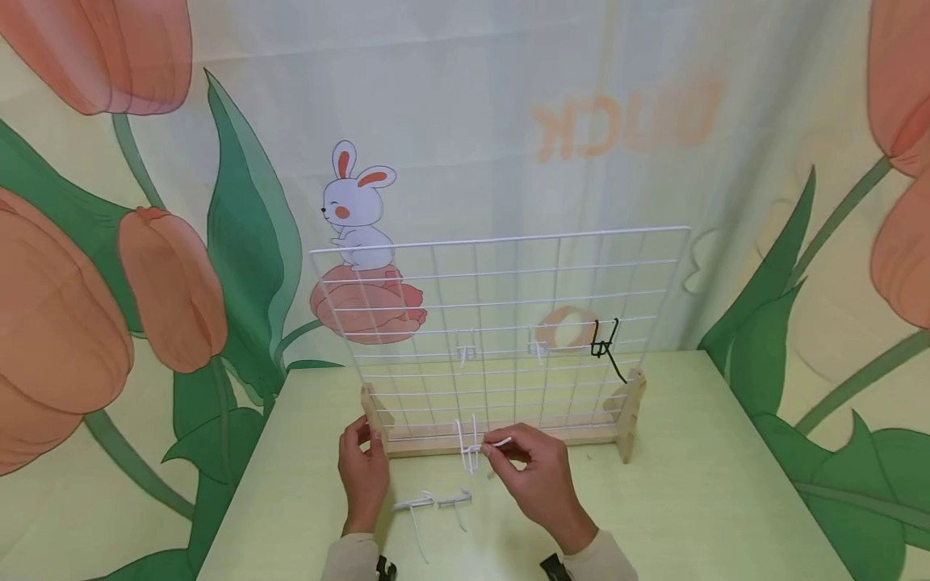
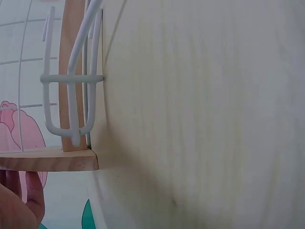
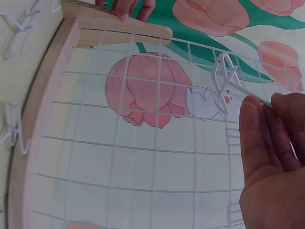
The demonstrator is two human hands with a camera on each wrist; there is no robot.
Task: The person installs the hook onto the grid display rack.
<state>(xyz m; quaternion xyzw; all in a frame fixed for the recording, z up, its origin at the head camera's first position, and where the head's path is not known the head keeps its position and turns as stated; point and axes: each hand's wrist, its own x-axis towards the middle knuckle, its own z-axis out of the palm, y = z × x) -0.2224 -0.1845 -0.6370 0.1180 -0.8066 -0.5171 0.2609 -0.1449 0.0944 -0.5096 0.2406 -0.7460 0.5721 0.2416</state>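
Note:
A white wire grid panel [image 1: 508,323] stands upright in a wooden base [image 1: 501,442] on a pale green table [image 1: 697,500]. My left hand [image 1: 366,452] grips the base's left foot [image 2: 47,160], fingers [image 2: 24,200] curled under it. My right hand [image 1: 501,448] pinches a white wire hook [image 1: 472,448] by its stem, just in front of the grid's bottom rows. In the right wrist view that hook [image 3: 226,78] sits against the grid wires, beyond my fingertips [image 3: 257,102]. The left wrist view shows the same hook [image 2: 71,95] close to the foot.
Two loose white hooks [image 1: 414,504] [image 1: 455,500] lie on the table between my hands. Two white hooks [image 1: 465,345] [image 1: 538,347] and a black hook [image 1: 606,347] hang on the grid. A tulip-and-rabbit printed backdrop [image 1: 145,242] surrounds the table.

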